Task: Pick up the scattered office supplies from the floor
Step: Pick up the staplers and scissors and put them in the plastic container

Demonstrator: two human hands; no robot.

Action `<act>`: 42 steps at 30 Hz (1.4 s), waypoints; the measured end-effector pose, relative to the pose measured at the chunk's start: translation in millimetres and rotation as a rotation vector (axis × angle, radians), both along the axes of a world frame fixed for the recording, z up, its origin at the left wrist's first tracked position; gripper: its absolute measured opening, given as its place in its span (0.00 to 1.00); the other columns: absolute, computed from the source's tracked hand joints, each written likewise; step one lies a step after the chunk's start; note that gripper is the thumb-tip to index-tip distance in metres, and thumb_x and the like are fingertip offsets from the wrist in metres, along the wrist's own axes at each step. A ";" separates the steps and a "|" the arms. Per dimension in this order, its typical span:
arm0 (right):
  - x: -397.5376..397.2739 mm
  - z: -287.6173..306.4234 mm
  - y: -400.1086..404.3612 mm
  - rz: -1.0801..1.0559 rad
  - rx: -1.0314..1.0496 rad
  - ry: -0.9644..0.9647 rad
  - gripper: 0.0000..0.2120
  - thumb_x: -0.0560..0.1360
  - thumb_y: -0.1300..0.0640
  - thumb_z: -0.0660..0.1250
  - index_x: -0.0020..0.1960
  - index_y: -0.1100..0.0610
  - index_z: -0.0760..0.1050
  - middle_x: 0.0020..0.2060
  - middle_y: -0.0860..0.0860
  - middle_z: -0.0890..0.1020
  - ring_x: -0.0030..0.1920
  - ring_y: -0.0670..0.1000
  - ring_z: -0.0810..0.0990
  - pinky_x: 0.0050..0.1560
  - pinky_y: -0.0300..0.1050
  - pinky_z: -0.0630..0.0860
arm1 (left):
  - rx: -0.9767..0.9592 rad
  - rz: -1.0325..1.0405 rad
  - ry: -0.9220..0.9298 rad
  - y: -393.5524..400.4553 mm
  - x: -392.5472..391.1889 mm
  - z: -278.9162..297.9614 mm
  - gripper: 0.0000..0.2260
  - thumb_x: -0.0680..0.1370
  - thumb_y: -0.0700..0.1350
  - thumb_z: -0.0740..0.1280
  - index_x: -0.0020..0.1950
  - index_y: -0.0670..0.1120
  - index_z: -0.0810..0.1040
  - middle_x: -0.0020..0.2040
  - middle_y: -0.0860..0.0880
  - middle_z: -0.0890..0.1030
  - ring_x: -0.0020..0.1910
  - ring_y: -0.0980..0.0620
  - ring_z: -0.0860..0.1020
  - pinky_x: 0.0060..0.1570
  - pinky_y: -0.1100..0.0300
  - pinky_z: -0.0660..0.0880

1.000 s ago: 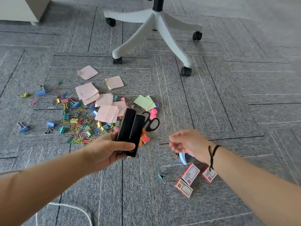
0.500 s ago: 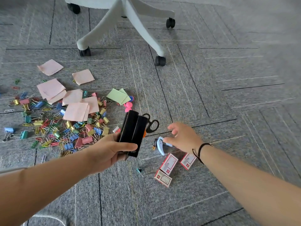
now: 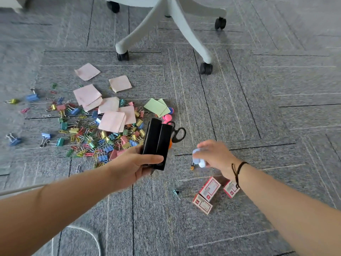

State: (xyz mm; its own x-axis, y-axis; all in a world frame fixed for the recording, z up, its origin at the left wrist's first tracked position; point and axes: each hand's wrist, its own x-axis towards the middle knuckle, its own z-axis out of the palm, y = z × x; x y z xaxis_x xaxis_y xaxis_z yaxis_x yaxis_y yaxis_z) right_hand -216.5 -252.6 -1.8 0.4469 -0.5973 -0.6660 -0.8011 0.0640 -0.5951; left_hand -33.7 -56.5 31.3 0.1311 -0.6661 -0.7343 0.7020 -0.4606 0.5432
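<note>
Now right hand (image 3: 215,156) grips stapler (image 3: 198,159).

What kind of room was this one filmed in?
Most likely an office. The floor is grey carpet tile, the wheeled base of a swivel chair stands on it, and stationery lies scattered about: sticky notes, binder clips and paper clips, and scissors.

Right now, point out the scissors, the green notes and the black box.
scissors (image 3: 178,134): head view, on the right handle loop.
green notes (image 3: 156,107): head view, middle of the top sheet.
black box (image 3: 156,143): head view, middle of its dark face.
</note>
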 end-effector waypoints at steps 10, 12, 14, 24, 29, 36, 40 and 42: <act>57.7 169.5 80.5 -0.440 0.637 -0.361 0.19 0.66 0.54 0.72 0.54 0.62 0.79 0.44 0.59 0.82 0.41 0.57 0.80 0.41 0.51 0.79 | -0.063 0.272 -0.008 57.4 13.0 131.0 0.23 0.67 0.34 0.73 0.62 0.37 0.77 0.50 0.41 0.86 0.46 0.47 0.84 0.39 0.63 0.80; 68.9 222.2 99.2 -0.356 0.622 -0.355 0.13 0.74 0.54 0.70 0.54 0.60 0.79 0.43 0.58 0.83 0.37 0.56 0.81 0.37 0.49 0.79 | -0.071 0.338 -0.033 77.3 16.1 179.0 0.23 0.68 0.35 0.74 0.63 0.37 0.77 0.52 0.41 0.85 0.47 0.47 0.84 0.39 0.63 0.80; 78.2 279.1 117.8 -0.303 0.617 -0.356 0.11 0.79 0.55 0.67 0.56 0.60 0.79 0.43 0.57 0.83 0.36 0.56 0.82 0.36 0.48 0.79 | -0.079 0.399 -0.061 98.0 15.9 235.0 0.22 0.69 0.35 0.75 0.63 0.38 0.78 0.53 0.41 0.85 0.46 0.49 0.84 0.41 0.63 0.80; 132.3 621.1 214.2 -0.185 0.578 -0.431 0.14 0.77 0.56 0.70 0.61 0.57 0.79 0.50 0.59 0.83 0.44 0.59 0.80 0.44 0.52 0.75 | -0.119 0.635 -0.175 202.7 8.9 585.4 0.21 0.67 0.38 0.75 0.59 0.40 0.80 0.47 0.43 0.85 0.40 0.53 0.82 0.35 0.65 0.77; 164.0 771.5 266.9 -0.060 0.618 -0.495 0.18 0.75 0.54 0.70 0.63 0.59 0.79 0.50 0.60 0.83 0.43 0.59 0.81 0.46 0.54 0.76 | -0.156 0.772 -0.293 248.5 14.9 736.1 0.23 0.65 0.38 0.76 0.60 0.37 0.79 0.47 0.42 0.85 0.39 0.52 0.82 0.36 0.64 0.76; 210.8 887.4 339.3 0.098 0.647 -0.532 0.14 0.79 0.54 0.65 0.62 0.57 0.80 0.49 0.58 0.84 0.44 0.55 0.82 0.41 0.49 0.78 | -0.177 0.995 -0.335 307.8 43.6 837.9 0.22 0.65 0.39 0.77 0.59 0.39 0.81 0.50 0.41 0.85 0.45 0.47 0.81 0.42 0.59 0.76; 231.7 917.8 376.0 0.181 0.615 -0.501 0.14 0.79 0.53 0.66 0.60 0.57 0.81 0.46 0.58 0.83 0.43 0.57 0.79 0.44 0.53 0.73 | -0.175 1.115 -0.336 340.2 60.1 865.9 0.22 0.66 0.42 0.77 0.59 0.41 0.81 0.48 0.42 0.84 0.44 0.48 0.79 0.40 0.60 0.72; 244.3 926.5 392.6 0.211 0.636 -0.484 0.15 0.79 0.50 0.66 0.60 0.58 0.81 0.46 0.58 0.82 0.41 0.57 0.79 0.45 0.54 0.72 | -0.188 1.179 -0.332 356.6 68.0 875.5 0.22 0.65 0.40 0.78 0.59 0.41 0.81 0.48 0.42 0.83 0.45 0.47 0.78 0.41 0.60 0.72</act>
State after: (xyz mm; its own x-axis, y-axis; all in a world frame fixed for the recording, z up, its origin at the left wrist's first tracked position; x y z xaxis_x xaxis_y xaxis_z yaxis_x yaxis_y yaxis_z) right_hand 27.9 140.1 924.7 0.8319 -0.0426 -0.5532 -0.4982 0.3815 -0.7786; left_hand 34.3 300.1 906.8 0.8832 -0.1068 -0.4566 0.4506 0.4629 0.7634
